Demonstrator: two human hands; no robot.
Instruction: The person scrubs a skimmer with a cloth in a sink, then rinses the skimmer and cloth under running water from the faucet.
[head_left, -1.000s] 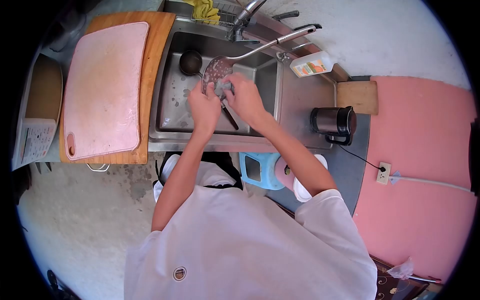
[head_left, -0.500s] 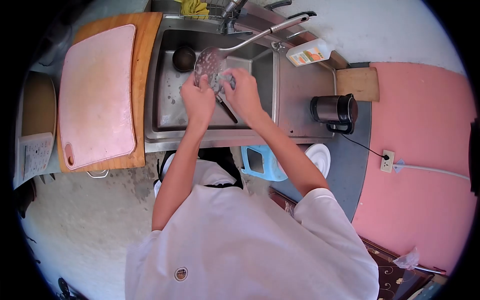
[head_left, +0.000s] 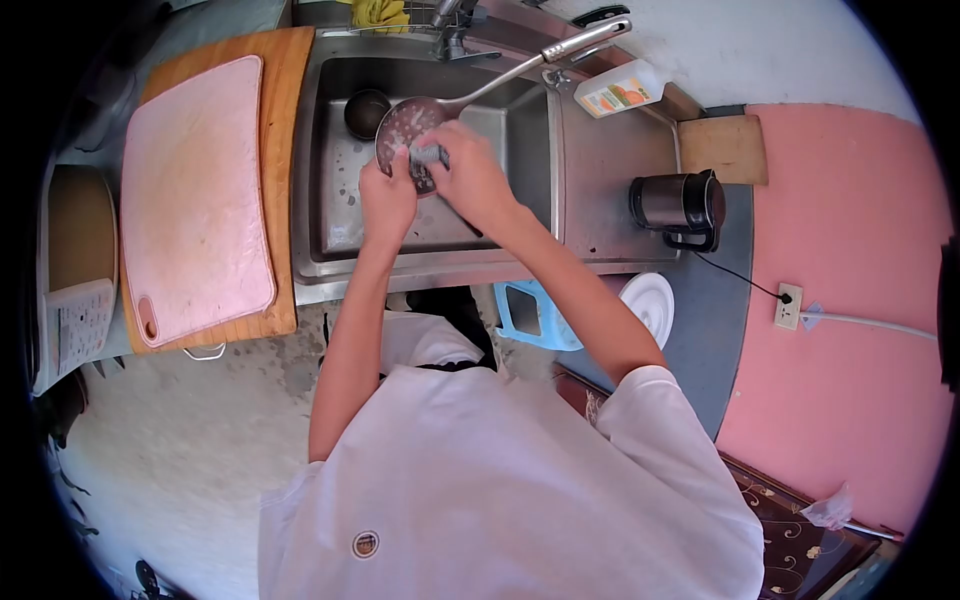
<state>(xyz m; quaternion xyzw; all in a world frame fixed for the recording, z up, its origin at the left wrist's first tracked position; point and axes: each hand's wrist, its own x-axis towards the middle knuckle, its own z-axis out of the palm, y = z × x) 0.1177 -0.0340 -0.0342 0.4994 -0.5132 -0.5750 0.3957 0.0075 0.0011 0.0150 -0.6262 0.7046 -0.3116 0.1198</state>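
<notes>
Over the sink [head_left: 345, 245], a long-handled metal skimmer [head_left: 400, 125] is held tilted, its round head spotted with white suds and its handle pointing to the upper right. My left hand [head_left: 388, 200] grips the near rim of the head, thumb on the face. In my right hand [head_left: 465, 170] is a small grey scrubber [head_left: 430, 154], closed in the fingers and pressed against the skimmer's face. Part of the scrubber is hidden by the fingers. A dark bowl [head_left: 368, 115] sits in the sink's back left. Below my right hand, a dark handle [head_left: 465, 222] shows partly.
Left of the sink, a pink cutting board [head_left: 195, 200] lies on a wooden board [head_left: 285, 200]. The faucet [head_left: 452, 40] stands behind. On the right are an orange-labelled bottle [head_left: 620, 92] and a kettle [head_left: 675, 205] with its cord plugged into an outlet [head_left: 788, 305].
My right hand and the scrubber have moved left and up across the skimmer's face. The skimmer's head has shifted slightly left, and the view has shifted a little.
</notes>
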